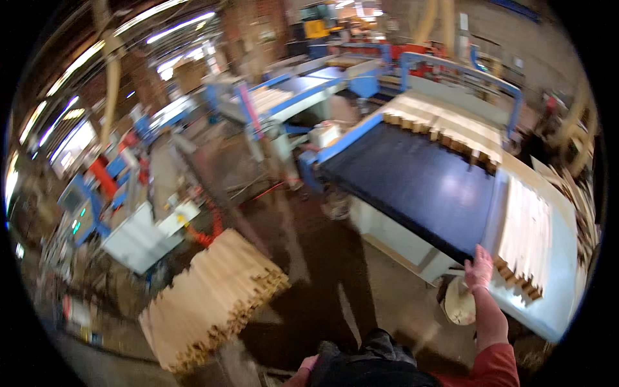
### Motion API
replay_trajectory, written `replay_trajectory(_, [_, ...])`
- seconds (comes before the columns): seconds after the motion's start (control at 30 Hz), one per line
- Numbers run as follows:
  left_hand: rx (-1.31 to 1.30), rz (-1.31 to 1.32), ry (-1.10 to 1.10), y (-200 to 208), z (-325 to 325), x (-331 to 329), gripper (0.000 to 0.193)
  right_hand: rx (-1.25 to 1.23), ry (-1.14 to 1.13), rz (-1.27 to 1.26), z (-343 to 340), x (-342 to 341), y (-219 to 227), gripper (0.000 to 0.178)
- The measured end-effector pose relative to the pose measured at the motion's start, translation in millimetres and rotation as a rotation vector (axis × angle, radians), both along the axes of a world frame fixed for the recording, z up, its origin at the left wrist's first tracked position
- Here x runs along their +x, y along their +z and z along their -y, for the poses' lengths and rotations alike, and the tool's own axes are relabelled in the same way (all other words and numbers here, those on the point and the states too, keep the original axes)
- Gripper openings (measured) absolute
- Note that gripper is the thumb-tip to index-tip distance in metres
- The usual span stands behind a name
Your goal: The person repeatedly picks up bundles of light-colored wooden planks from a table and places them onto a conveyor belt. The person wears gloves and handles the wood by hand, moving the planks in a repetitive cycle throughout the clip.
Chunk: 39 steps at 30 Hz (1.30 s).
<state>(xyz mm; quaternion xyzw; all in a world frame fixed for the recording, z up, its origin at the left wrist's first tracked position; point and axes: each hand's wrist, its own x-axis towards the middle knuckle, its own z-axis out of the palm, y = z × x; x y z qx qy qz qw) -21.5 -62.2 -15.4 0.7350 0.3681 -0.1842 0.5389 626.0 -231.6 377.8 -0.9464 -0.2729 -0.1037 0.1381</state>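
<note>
My right hand reaches forward with its fingers stretched out, at the near corner of a black conveyor belt; whether it touches the belt's edge I cannot tell. No object shows in it. Wooden strips lie side by side on the light side table, just right of this hand. Across the belt's far end runs a row of more wooden strips. Low beside my body is my left hand, only partly in view, its fingers hidden. A large stack of wooden strips stands at the lower left.
A pale bucket sits on the floor under the belt's near corner. Blue guard rails frame the machine. Farther back stands a second conveyor. On the left are a light grey cabinet and a blue control panel.
</note>
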Motion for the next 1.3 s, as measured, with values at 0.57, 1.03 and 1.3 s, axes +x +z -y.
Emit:
replay_trajectory(0.57, [0.057, -0.221, 0.330, 44, 25, -4, 0.072, -0.020, 0.069, 0.028, -12, 4, -50, 0.071])
replay_trajectory(1.03, [-0.124, -0.264, 0.516, 52, 24, 1, 0.071, -0.018, 0.079, 0.060, -7, 6, -53, 0.070])
replay_trajectory(1.3, [-0.059, -0.236, 0.389, 65, 23, 2, 0.064, -0.027, 0.082, 0.051, -8, 6, -50, 0.069])
